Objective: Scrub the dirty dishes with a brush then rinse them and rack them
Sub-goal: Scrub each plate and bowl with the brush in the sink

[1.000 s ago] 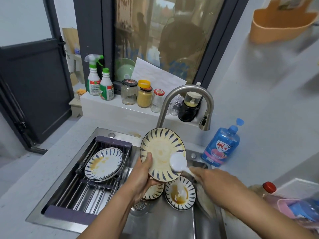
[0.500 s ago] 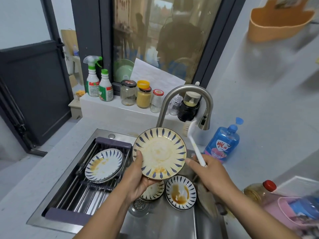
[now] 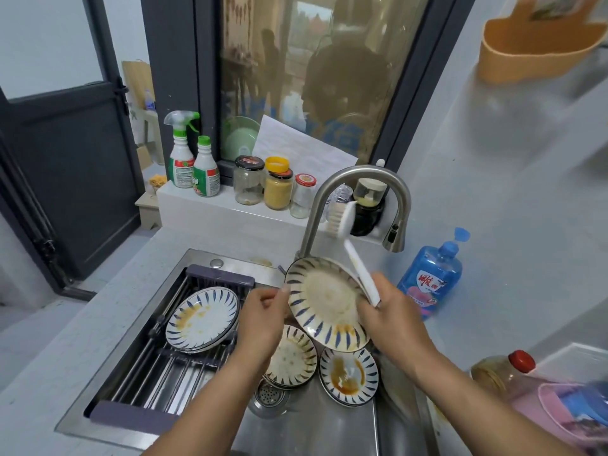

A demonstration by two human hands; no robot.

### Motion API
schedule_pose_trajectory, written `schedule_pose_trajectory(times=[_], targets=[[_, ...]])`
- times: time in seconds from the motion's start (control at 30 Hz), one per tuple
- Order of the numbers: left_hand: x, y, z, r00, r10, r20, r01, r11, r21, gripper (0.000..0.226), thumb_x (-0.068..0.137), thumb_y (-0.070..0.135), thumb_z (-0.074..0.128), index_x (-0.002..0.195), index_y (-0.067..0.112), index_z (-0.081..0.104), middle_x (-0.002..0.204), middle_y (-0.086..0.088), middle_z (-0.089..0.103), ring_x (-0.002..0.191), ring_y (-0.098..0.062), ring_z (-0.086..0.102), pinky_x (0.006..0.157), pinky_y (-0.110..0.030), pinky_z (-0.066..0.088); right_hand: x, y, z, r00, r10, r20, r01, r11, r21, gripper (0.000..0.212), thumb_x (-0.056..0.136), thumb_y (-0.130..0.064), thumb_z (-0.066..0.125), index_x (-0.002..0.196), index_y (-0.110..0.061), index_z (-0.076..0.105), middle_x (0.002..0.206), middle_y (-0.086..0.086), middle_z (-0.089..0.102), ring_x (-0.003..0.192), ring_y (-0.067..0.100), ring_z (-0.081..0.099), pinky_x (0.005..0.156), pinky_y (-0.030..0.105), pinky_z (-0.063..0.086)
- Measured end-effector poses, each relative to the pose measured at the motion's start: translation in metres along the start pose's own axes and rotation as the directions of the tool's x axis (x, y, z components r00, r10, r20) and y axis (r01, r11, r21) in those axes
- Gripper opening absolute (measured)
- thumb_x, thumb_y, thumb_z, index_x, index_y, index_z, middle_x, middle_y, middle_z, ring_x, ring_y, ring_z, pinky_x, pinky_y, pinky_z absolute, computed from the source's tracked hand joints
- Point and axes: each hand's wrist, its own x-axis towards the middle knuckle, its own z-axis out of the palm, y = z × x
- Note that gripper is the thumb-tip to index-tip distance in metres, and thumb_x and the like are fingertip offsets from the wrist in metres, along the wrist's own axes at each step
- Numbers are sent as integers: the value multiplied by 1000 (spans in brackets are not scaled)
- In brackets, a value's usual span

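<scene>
In the head view, above the sink (image 3: 237,260), the left hand (image 3: 263,320) and the right hand (image 3: 391,319) have a blue-striped plate (image 3: 324,304) between them. It is tilted with its face toward the camera, and a yellowish smear covers its centre and near rim. The left hand's fingers (image 3: 279,292) are curled at the plate's left rim, thumb on the front and the others going behind. That edge is blurred, but the fingers read as pinched on the rim. The right hand sits at the plate's right rim with its fingers wrapped tight round the handle of a white brush (image 3: 358,268); whether they also touch the plate I cannot tell. The handle crosses the plate's far right rim and rises away from the hand. The bristled head stands beyond the plate, in front of the faucet (image 3: 362,174) and apart from the plate's face. Below the held plate, a small dirty plate (image 3: 292,357) and a sauce-stained plate (image 3: 348,378) lie in the basin beside the drain (image 3: 269,394). To the left, a rack (image 3: 158,366) spans the sink and carries a stack of stained plates (image 3: 202,319). A blue soap bottle (image 3: 431,278) stands on the counter right of the faucet. Spray bottles (image 3: 182,159) and jars (image 3: 278,185) line the far ledge.
</scene>
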Motion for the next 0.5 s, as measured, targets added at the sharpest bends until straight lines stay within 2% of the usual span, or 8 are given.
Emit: schedule_pose_trajectory(times=[0.03, 0.07, 0.13, 0.2, 0.3, 0.33, 0.4, 0.5], targets=[[0, 8, 2, 990, -72, 123, 87, 989, -123, 51, 95, 53, 63, 103, 3, 69, 94, -7, 75, 84, -18, 70, 84, -38, 60, -2, 2, 2, 994, -107, 8, 107, 988, -109, 16, 94, -25, 62, 104, -33, 51, 68, -4, 59, 60, 18, 59, 53, 40, 50], [0, 17, 5, 948, -176, 267, 248, 931, -269, 54, 95, 55, 60, 104, 2, 69, 94, -12, 76, 88, -24, 72, 88, -44, 61, -4, 2, 3, 980, -196, 31, 198, 958, -208, 22, 93, -25, 63, 107, -35, 50, 70, -7, 57, 61, 17, 58, 52, 38, 47], [3, 27, 7, 819, -295, 492, 528, 724, -445, 44, 100, 37, 60, 116, -4, 63, 106, -28, 73, 100, -42, 71, 93, -55, 58, -10, 0, 6, 944, -319, 81, 328, 894, -305, 32, 90, -24, 68, 112, -38, 50, 77, -13, 58, 64, 14, 58, 52, 30, 40], [8, 32, 4, 735, -331, 592, 662, 536, -523, 34, 93, 13, 64, 120, -9, 59, 118, -37, 65, 110, -52, 65, 94, -67, 51, -13, -1, 6, 908, -408, 98, 417, 852, -317, 46, 82, -22, 77, 116, -41, 55, 87, -16, 64, 67, 11, 62, 53, 25, 41], [12, 27, -1, 693, -385, 610, 721, 384, -577, 15, 81, -5, 60, 96, -5, 63, 101, -33, 64, 98, -48, 62, 70, -78, 47, -18, 1, 7, 876, -464, 131, 482, 830, -279, 60, 72, -20, 87, 121, -42, 59, 105, -22, 68, 73, 6, 65, 57, 23, 50], [11, 23, -1, 701, -377, 606, 714, 363, -599, 14, 79, -8, 57, 92, -8, 63, 97, -33, 64, 92, -47, 63, 64, -77, 47, -20, 4, 8, 882, -443, 159, 470, 847, -247, 62, 73, -21, 86, 123, -43, 57, 115, -24, 65, 78, 6, 66, 61, 25, 55], [7, 16, -4, 741, -311, 595, 670, 411, -619, 21, 81, -10, 55, 100, -15, 64, 99, -37, 67, 82, -48, 70, 56, -69, 55, -23, 9, 7, 905, -350, 241, 396, 901, -178, 62, 81, -39, 81, 133, -50, 49, 134, -32, 52, 95, 3, 65, 77, 32, 58], [13, 6, -14, 810, -148, 568, 518, 634, -574, 52, 77, -17, 64, 128, -7, 60, 115, -36, 67, 94, -41, 72, 74, -59, 62, -25, 10, -11, 916, -237, 324, 277, 957, -83, 56, 86, -76, 53, 139, -64, 40, 132, -40, 45, 109, -8, 54, 92, 31, 53]])
